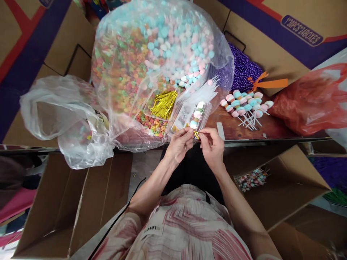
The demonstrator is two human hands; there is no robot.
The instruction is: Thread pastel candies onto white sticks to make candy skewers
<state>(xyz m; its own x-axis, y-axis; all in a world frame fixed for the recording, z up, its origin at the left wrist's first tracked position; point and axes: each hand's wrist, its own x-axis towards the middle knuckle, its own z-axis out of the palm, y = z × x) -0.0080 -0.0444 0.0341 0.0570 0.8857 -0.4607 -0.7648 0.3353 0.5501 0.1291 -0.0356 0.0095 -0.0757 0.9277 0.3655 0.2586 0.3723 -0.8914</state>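
My left hand [180, 143] is closed in a pinch at the lower end of a candy skewer [198, 113] in a clear wrapper, its pastel pieces stacked in a row. My right hand [213, 145] pinches one end of a gold twist tie [196, 135], which crosses the wrapper's gathered neck between both hands. Behind the hands, a clear plastic tray [173, 124] holds a stack of clear wrappers [207, 90]. A bundle of gold twist ties [163, 104] lies in another clear tray to the left.
A big clear bag [124, 47] of candy rings and pastel pieces fills the table's back. At right are finished candy skewers [246, 103], purple bead strings [241, 68] and a red plastic bag [306, 97]. Below the table edge stand cardboard boxes [292, 187], one holding more skewers [252, 179].
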